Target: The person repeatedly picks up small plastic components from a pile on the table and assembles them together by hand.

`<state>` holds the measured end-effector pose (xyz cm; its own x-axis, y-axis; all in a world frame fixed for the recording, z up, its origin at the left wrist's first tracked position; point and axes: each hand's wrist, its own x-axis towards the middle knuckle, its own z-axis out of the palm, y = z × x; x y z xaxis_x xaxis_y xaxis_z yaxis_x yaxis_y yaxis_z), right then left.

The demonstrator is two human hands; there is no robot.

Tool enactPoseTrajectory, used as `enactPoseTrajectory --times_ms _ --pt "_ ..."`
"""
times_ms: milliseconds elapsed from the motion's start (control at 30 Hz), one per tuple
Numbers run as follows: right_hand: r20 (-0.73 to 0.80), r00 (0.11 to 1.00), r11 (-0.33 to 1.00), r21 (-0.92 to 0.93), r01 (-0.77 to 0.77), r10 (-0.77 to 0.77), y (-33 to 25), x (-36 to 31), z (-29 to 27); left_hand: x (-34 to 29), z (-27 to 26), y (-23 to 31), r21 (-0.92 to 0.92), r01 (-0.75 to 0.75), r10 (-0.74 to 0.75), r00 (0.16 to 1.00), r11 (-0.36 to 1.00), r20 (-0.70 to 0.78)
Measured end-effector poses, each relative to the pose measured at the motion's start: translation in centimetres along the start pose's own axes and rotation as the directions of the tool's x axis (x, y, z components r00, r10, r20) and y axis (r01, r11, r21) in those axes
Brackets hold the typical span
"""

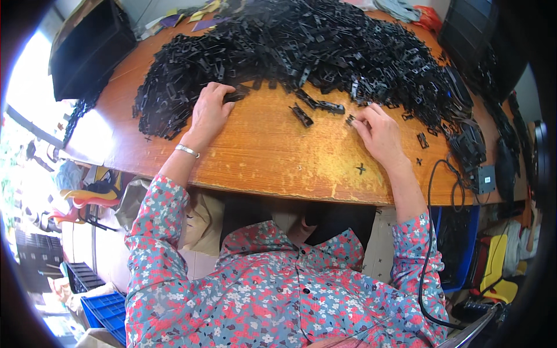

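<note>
A large heap of small black plastic parts (pixel 278 43) covers the far side of the wooden table (pixel 272 151). At the heap's near left edge, my left hand (pixel 212 110) has its fingers closed around a black plastic part (pixel 237 95). My right hand (pixel 380 132) pinches a small black piece (pixel 350 119) just above the tabletop, right of the middle. Between the hands lie a few loose black parts, among them a dark oblong one (pixel 301 115) and another (pixel 331 107) beside it. A small black cross-shaped piece (pixel 361 169) rests nearer the front edge.
Dark bins stand at the left (pixel 87 49) and right (pixel 473 29) back corners. A black cable (pixel 432 185) runs from the table's right side down past my right arm, near a small grey box (pixel 485 179). Below on the right is a blue crate (pixel 469 249).
</note>
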<state>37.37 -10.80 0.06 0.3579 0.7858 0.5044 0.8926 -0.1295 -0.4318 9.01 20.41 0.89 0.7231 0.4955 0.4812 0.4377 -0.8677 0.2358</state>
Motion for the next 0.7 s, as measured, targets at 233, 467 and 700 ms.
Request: enactPoseTrajectory --times_ms 233,467,700 --pt "0.01 0.999 0.999 0.026 -0.047 0.047 -0.1 0.6 -0.1 0.6 0.2 0.5 -0.022 0.023 -0.023 0.999 1.0 -0.023" --pt "0.023 0.999 0.998 0.062 -0.027 0.026 0.0 -0.5 0.2 -1.3 1.1 4.5 -0.261 -0.108 0.086 0.992 0.959 -0.093" --pt "0.006 1.0 0.999 0.024 -0.022 0.022 0.3 -0.3 0.2 -2.2 0.9 7.1 -0.346 -0.14 0.117 0.989 0.928 -0.088"
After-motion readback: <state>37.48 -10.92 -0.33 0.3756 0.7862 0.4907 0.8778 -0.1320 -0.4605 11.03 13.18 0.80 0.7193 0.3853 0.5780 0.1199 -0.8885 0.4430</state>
